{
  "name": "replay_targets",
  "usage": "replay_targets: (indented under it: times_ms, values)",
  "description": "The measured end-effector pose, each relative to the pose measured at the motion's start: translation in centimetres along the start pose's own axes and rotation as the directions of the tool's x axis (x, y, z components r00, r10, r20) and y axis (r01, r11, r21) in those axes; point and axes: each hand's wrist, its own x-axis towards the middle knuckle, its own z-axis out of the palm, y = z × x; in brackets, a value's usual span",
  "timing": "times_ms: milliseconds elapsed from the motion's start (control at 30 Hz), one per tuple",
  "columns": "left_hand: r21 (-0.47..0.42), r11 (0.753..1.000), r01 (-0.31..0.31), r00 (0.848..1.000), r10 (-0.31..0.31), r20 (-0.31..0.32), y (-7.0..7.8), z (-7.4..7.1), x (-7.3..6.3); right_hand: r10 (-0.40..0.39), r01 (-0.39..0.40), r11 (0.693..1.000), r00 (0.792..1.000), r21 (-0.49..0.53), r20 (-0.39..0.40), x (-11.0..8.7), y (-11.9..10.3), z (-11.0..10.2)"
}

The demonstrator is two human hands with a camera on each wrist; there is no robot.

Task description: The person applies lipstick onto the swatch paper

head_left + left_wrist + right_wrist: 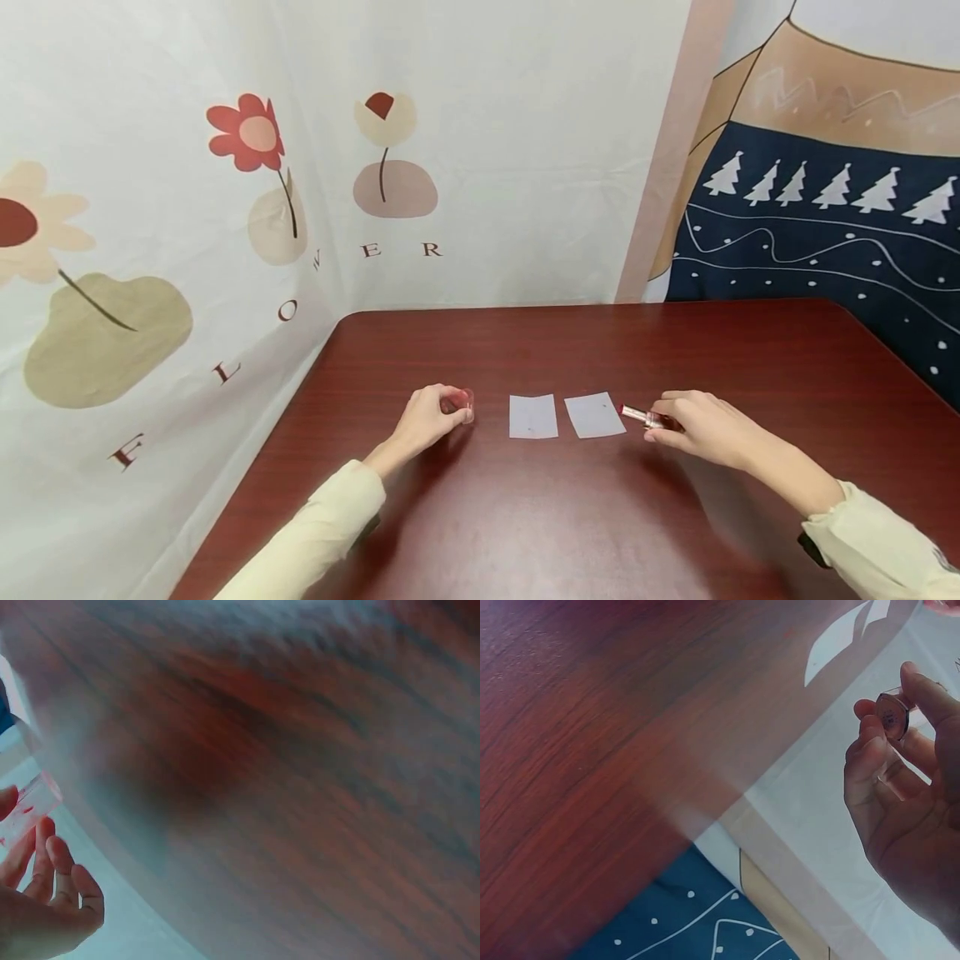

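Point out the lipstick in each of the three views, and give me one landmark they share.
Head: right of centre, lipstick held in the right hand, red tip pointing left toward the paper sheets.
Left wrist: not in it.
Right wrist: upper half, toward the right edge, in the same hand, its base end facing the camera.
Shared landmark: the reddish-brown wood-grain table, visible in all three.

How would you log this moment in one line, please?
left hand: holding clear cap | right hand: holding uncapped lipstick | table: two white papers between hands
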Motion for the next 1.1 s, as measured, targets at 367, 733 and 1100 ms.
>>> replay_targets:
  times_ms: [367, 733, 1100]
  values:
    - [0.009, 1.000, -0.013, 0.998, 0.013, 0.059, -1.1, 0.6, 0.1, -0.013, 0.013, 1.000, 1.000, -0.002, -0.019, -0.3, -0.1, 0.0]
    - [-0.151, 0.978, -0.143, 0.984, 0.125, -0.125, 4.1, 1.4, -2.3, -0.083, 0.092, 0.995, 0.982, 0.042, -0.168, 0.8, -1.3, 0.1]
    - [-0.899, 0.329, 0.290, 0.955, -0.041, 0.294, 14.7, 9.2, -3.0, -0.075, 0.106, 0.985, 0.973, 0.135, -0.219, 1.1, -3.7, 0.0]
